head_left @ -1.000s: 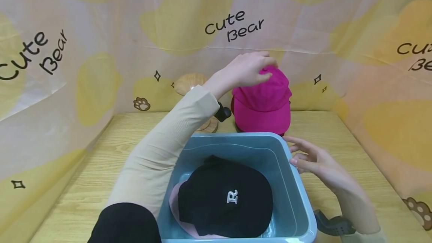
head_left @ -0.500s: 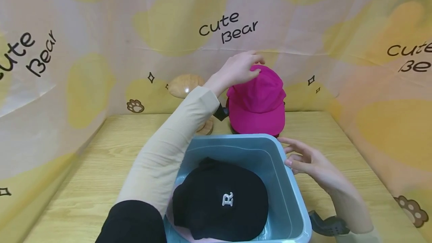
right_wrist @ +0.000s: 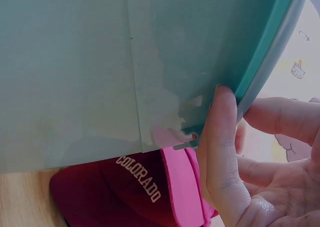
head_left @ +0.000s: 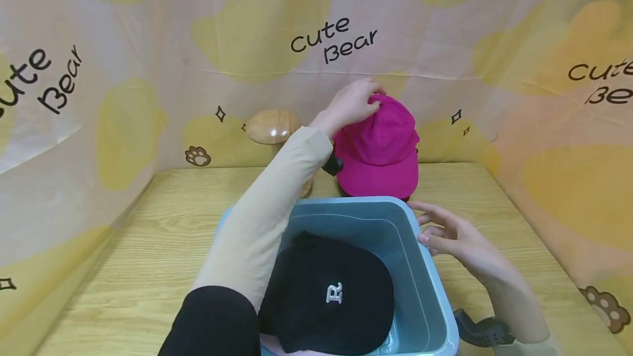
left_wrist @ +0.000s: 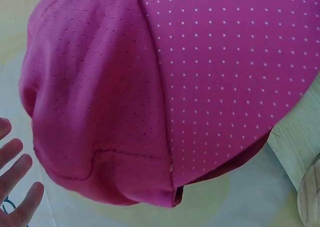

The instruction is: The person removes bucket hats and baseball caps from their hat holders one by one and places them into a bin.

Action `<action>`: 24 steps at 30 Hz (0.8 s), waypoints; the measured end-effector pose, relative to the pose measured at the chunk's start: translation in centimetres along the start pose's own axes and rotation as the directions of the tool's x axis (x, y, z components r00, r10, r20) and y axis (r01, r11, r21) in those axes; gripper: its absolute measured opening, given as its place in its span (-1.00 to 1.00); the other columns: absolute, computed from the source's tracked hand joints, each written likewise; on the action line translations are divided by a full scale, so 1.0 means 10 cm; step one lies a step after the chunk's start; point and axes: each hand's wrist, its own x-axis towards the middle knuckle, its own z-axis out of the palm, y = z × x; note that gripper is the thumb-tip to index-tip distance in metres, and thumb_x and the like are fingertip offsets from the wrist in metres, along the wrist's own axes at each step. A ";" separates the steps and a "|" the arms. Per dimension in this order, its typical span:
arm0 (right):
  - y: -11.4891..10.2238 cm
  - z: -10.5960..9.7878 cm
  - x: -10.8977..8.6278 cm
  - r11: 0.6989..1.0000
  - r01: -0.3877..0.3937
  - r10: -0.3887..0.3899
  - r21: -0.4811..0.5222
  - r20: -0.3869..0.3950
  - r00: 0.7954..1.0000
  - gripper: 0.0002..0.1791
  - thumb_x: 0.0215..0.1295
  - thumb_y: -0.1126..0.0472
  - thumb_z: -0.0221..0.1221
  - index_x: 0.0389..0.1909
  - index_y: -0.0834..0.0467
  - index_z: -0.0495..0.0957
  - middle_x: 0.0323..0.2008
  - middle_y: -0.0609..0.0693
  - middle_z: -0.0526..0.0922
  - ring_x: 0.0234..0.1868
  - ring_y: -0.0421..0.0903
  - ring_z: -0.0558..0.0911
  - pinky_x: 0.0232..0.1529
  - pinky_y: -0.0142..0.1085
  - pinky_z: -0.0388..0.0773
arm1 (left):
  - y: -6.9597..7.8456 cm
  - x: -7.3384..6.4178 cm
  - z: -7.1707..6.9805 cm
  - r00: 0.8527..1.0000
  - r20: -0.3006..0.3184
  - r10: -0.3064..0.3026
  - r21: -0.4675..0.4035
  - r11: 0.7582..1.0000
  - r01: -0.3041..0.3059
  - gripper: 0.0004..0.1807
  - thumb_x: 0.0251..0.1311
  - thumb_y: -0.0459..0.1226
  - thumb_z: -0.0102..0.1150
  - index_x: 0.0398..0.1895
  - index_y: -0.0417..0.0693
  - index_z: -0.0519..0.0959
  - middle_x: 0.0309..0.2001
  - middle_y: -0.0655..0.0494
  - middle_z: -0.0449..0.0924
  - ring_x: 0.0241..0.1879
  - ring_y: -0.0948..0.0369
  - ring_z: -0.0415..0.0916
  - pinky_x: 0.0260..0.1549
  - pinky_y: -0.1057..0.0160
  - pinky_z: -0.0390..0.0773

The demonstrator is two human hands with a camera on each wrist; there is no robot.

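My left hand [head_left: 352, 104] reaches to the crown of a bright pink cap [head_left: 378, 144], fingers at its top. In the left wrist view its fingers [left_wrist: 14, 162] are spread beside the cap, with a gap between. The pink cap sits over a maroon cap lettered COLORADO [right_wrist: 125, 187]. My right hand [head_left: 460, 235] holds the right rim of a light blue plastic basin [head_left: 430, 268], thumb on the rim and a finger against the outer wall. Inside the basin lies a black cap [head_left: 341, 268] with a white R, over something pale pink [head_left: 287, 348] that shows only at its edge.
A wooden hat stand [head_left: 273, 126] with a rounded top stands left of the pink cap, partly behind my left sleeve. All this is on a wood-grain table [head_left: 123, 257]. A printed cloth [head_left: 237, 26] rises behind and at both sides.
My left hand stays near the pink cap's crown, its fingertips now closer to the top. The left forearm has swung right. The view has shifted slightly; my right hand stays at the rim.
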 end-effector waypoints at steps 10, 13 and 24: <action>0.01 0.01 0.00 1.000 0.018 -0.018 0.010 0.006 1.000 -0.39 0.37 0.36 0.00 0.43 0.18 0.13 -0.04 0.01 0.52 -0.27 -0.05 0.68 -0.19 -0.22 0.62 | -0.04 0.10 0.11 0.999 -0.017 -0.039 -0.010 0.999 0.039 -0.66 0.32 -0.24 0.02 0.13 0.01 0.55 0.11 0.10 0.54 0.13 0.19 0.49 0.14 0.26 0.43; 0.02 0.00 0.01 0.999 0.030 -0.030 0.013 0.010 0.999 -0.39 0.37 0.37 0.00 0.42 0.19 0.12 -0.04 0.01 0.52 -0.27 -0.05 0.68 -0.19 -0.22 0.62 | -0.04 0.11 0.13 0.999 -0.013 -0.047 -0.012 0.999 0.047 -0.67 0.31 -0.23 0.04 0.12 0.01 0.56 0.10 0.10 0.55 0.13 0.20 0.48 0.15 0.27 0.42; 0.03 0.02 0.02 1.000 0.023 -0.023 -0.001 0.004 1.000 -0.39 0.37 0.36 0.00 0.43 0.15 0.14 -0.01 0.01 0.53 -0.21 -0.06 0.68 -0.14 -0.23 0.61 | -0.07 0.14 0.21 0.997 0.011 -0.075 -0.002 0.997 0.075 -0.67 0.31 -0.21 0.06 0.11 0.00 0.56 0.10 0.09 0.56 0.14 0.18 0.48 0.16 0.23 0.43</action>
